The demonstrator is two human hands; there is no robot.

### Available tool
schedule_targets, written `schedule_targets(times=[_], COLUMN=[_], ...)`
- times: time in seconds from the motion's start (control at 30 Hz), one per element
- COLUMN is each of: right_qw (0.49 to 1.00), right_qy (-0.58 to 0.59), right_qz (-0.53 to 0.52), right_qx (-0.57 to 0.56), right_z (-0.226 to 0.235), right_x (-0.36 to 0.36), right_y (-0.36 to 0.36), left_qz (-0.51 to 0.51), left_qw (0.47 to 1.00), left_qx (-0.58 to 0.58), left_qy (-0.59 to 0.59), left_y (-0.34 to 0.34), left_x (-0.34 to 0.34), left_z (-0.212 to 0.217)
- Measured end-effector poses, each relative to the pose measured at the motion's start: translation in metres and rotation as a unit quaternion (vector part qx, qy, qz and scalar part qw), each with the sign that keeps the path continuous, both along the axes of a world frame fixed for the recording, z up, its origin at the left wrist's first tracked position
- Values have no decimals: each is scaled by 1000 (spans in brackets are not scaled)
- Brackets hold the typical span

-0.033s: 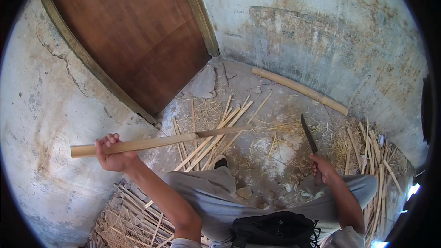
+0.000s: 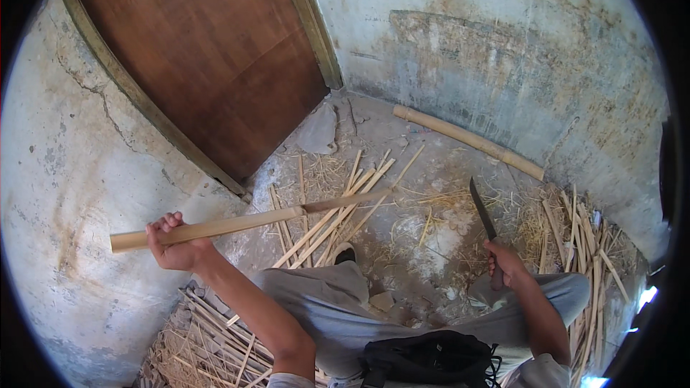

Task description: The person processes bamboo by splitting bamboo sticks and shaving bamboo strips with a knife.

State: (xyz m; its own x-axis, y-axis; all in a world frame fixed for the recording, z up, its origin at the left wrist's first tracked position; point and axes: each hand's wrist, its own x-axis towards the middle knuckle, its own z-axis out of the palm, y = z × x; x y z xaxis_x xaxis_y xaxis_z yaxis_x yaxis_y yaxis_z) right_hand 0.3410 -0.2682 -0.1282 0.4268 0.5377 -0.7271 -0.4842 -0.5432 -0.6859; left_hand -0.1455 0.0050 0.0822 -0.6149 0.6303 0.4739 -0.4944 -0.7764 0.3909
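My left hand (image 2: 175, 242) is wrapped round a long split bamboo piece (image 2: 241, 224) close to its left end. The piece is held up off the floor and slants slightly upward to the right, with a node near its middle and a narrower far end over the floor. Closed on the handle of a long dark-bladed knife (image 2: 482, 210), my right hand (image 2: 506, 264) rests by my right knee. The blade points up and away, apart from the bamboo. Below the bamboo, several split bamboo strips (image 2: 338, 219) lie crossed on the floor.
A whole bamboo pole (image 2: 467, 141) lies along the far wall. Piles of bamboo strips lie at right (image 2: 595, 273) and lower left (image 2: 215, 338). A brown door (image 2: 215, 50) stands beyond. A black waist bag (image 2: 431, 359) sits on my lap; shavings litter the floor.
The split bamboo has tilted slightly in my left hand: its left end is a little lower and its far end a little higher. My right hand and the knife stay practically still.
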Motion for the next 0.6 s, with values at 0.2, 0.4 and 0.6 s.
schedule_targets(times=[0.2, 0.4, 0.6], right_qw=[1000, 1000, 1000], right_qy=[-4, -1, -6], right_qz=[8, 11, 20], right_qx=[-8, 5, -3], right_z=[3, 3, 3], right_x=[-1, -2, -6], right_y=[0, 0, 6], left_qz=[68, 133, 431], left_qw=[994, 945, 810], left_qx=[24, -213, -396], left_qy=[-87, -211, -29], left_y=[22, 47, 38], left_x=[-81, -127, -124], left_z=[-49, -110, -100])
